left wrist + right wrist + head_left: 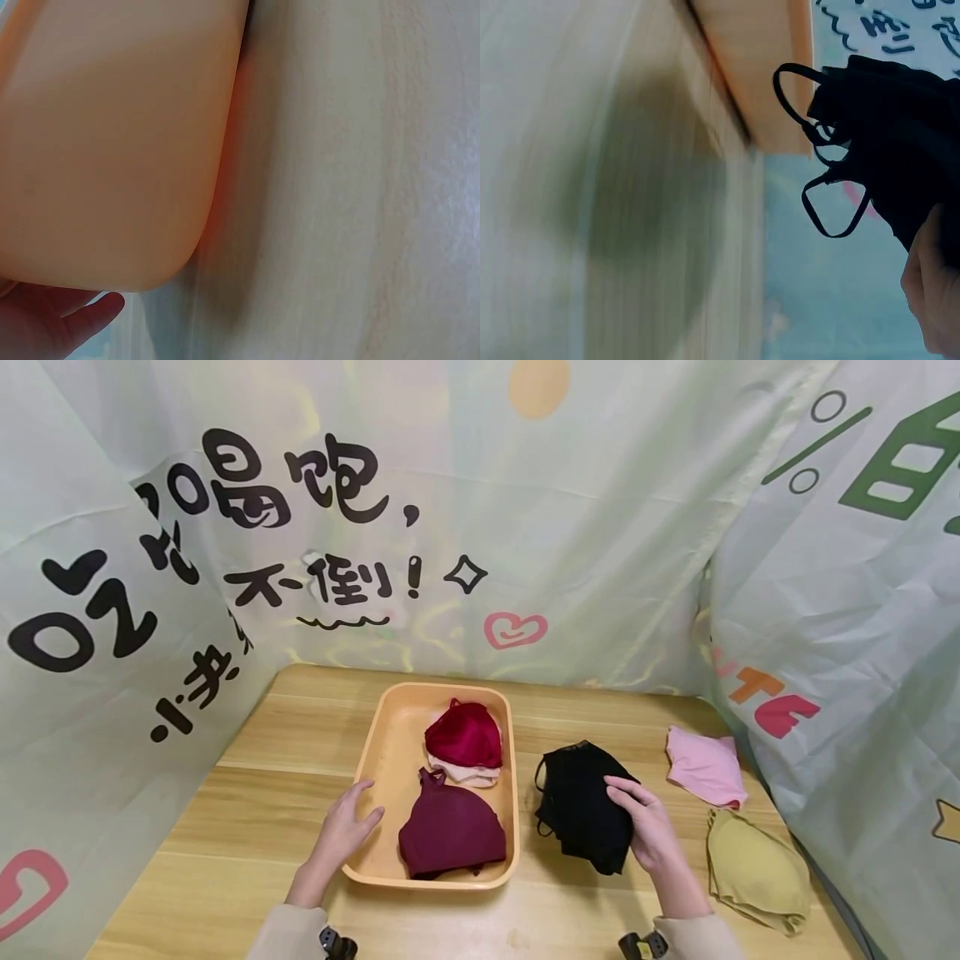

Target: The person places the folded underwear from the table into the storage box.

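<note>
My right hand (pixel 651 831) grips a folded black bra (pixel 587 806) by its right edge. In the right wrist view the black bra (pixel 900 142) is held above the tabletop, its thin straps hanging loose. My left hand (pixel 341 828) is at the left rim of an orange tray (pixel 375 727), thumb and fingers apart and holding nothing. Inside the tray, a plum bra (pixel 453 831) lies at the near end. Behind it a dark red bra (pixel 465 735) rests on a pale pink garment (pixel 468 774). The left wrist view shows fingertips (pixel 101 315) past the tray's wall (pixel 112 150).
To the right on the wooden table (pixel 262 793) lie a pink folded garment (pixel 705 767) and, nearer, a mustard-yellow bra (pixel 757 870). Printed curtains (pixel 600 527) enclose the table at the back and both sides.
</note>
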`<action>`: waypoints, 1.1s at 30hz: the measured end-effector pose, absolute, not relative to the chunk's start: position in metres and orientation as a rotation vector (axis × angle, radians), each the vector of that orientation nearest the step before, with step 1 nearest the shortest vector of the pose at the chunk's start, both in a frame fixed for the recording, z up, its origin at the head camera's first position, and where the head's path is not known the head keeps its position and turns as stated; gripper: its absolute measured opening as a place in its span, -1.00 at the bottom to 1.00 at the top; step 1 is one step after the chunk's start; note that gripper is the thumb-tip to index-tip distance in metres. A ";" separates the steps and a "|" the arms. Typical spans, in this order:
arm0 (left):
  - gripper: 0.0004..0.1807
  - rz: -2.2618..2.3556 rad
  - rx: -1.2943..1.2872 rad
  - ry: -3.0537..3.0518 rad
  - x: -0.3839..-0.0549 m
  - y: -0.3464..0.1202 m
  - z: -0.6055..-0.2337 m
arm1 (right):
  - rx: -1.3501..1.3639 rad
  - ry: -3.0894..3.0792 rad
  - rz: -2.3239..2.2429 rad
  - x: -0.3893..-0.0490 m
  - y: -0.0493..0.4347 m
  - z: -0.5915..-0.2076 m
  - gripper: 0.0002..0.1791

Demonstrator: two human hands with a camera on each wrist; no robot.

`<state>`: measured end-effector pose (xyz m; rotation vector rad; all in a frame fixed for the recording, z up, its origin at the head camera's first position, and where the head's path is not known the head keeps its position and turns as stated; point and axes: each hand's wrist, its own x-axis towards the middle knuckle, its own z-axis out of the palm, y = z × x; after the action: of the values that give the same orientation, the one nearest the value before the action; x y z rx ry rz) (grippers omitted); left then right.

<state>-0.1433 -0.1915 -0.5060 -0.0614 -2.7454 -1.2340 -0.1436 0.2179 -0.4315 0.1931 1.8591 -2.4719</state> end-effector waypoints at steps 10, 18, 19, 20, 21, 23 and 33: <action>-0.45 -1.275 -0.041 -2.741 -0.143 -0.192 -0.505 | 0.309 1.756 -2.504 -0.162 0.173 -0.428 -0.65; -0.45 -1.252 -0.033 -2.754 -0.145 -0.192 -0.505 | 0.294 1.731 -2.488 -0.170 0.148 -0.429 -0.69; -0.45 -1.253 -0.031 -2.754 -0.145 -0.192 -0.505 | 0.289 1.730 -2.486 -0.171 0.144 -0.430 -0.68; -0.45 -1.256 -0.030 -2.755 -0.146 -0.192 -0.505 | 0.278 1.730 -2.486 -0.172 0.141 -0.430 -0.68; -0.45 -1.258 -0.030 -2.756 -0.146 -0.192 -0.505 | 0.266 1.725 -2.485 -0.172 0.137 -0.430 -0.68; -0.45 -1.258 -0.029 -2.758 -0.146 -0.192 -0.505 | 0.241 1.722 -2.483 -0.174 0.130 -0.431 -0.68; -0.45 -1.254 -0.026 -2.758 -0.145 -0.193 -0.506 | 0.181 1.725 -2.452 -0.178 0.100 -0.435 -0.69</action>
<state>-0.1453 -0.1929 -0.5065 -0.0256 -2.7582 -1.2539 -0.1781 0.0998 -0.4353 0.1814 1.7246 -2.4521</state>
